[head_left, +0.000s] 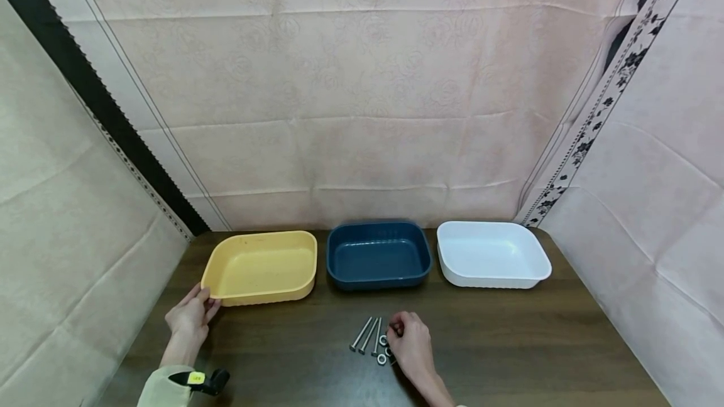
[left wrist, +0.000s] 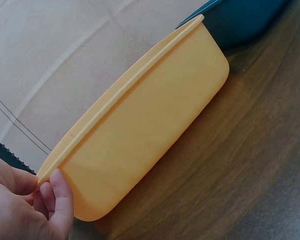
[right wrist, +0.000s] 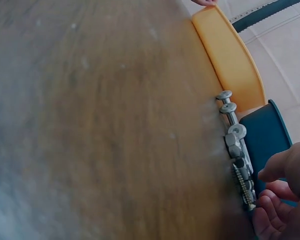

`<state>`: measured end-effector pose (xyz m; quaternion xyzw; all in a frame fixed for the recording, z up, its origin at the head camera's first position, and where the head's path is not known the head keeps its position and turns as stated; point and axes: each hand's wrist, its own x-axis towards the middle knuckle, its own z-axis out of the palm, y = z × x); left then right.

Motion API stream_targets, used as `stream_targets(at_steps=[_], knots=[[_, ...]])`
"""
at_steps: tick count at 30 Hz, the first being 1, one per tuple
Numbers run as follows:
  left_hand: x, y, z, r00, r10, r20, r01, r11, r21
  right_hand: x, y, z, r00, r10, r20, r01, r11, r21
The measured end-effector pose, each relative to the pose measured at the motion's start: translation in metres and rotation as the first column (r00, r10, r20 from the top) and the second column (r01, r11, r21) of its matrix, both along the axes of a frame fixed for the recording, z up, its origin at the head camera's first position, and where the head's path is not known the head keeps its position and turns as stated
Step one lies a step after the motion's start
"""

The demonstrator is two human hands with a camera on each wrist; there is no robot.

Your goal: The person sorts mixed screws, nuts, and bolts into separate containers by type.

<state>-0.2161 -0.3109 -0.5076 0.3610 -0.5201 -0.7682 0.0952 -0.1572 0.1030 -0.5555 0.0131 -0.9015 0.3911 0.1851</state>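
At the left, my left hand [head_left: 189, 319] holds the near left corner of a yellow tray [head_left: 260, 299]. In the left wrist view its thumb and fingers pinch the tray's rim [left wrist: 121, 98]. My right hand [head_left: 413, 344] hovers at the right side of a small group of hardware, its fingers loosely curled. Several long bolts [head_left: 369, 335] lie side by side there, with metal nuts [head_left: 381, 359] just right of them. A thin threaded screw [right wrist: 242, 185] shows in the right wrist view, one end close to the fingertips; the thumb stands apart from the fingers.
A dark blue tray [head_left: 379, 284] stands in the middle of the back row, a white tray [head_left: 492, 281] at its right. All stand on a brown wood-grain table [head_left: 294, 357]. Pale cloth [head_left: 367, 80] hangs behind and along both sides.
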Motion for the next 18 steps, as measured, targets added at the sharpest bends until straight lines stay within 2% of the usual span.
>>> stream_targets(at_steps=[18], knots=[[-0.001,-0.0009,-0.0025,1.0,-0.002,0.001,0.002,1.0,-0.024,-0.0004,-0.0049,-0.0037,1.0,-0.003,-0.025,0.005,0.996,0.085]])
